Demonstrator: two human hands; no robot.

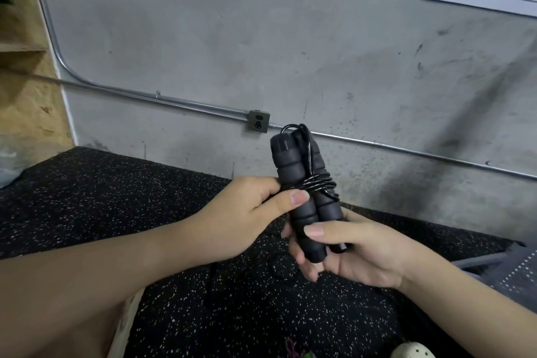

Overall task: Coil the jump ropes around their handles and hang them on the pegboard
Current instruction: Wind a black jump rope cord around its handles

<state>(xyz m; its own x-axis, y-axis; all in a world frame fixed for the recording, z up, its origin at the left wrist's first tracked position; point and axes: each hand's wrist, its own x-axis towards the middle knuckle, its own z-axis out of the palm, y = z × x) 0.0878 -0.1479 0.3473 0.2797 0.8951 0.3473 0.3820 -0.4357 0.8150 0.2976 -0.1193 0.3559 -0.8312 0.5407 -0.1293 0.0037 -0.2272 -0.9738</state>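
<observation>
The left hand [247,212] pinches the thin black cord wraps [318,184] at the middle of two black foam jump-rope handles [305,203], while the right hand [357,250] curls around their lower ends, holding the bundle upright above the speckled black rubber floor [116,197]. The few turns look loose; if the pinch slackens, they would probably slide and unwind. More black rope [279,267] trails below and could snag.

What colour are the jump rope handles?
Black foam handles, with black cord wound round them; the head view shows it.
</observation>
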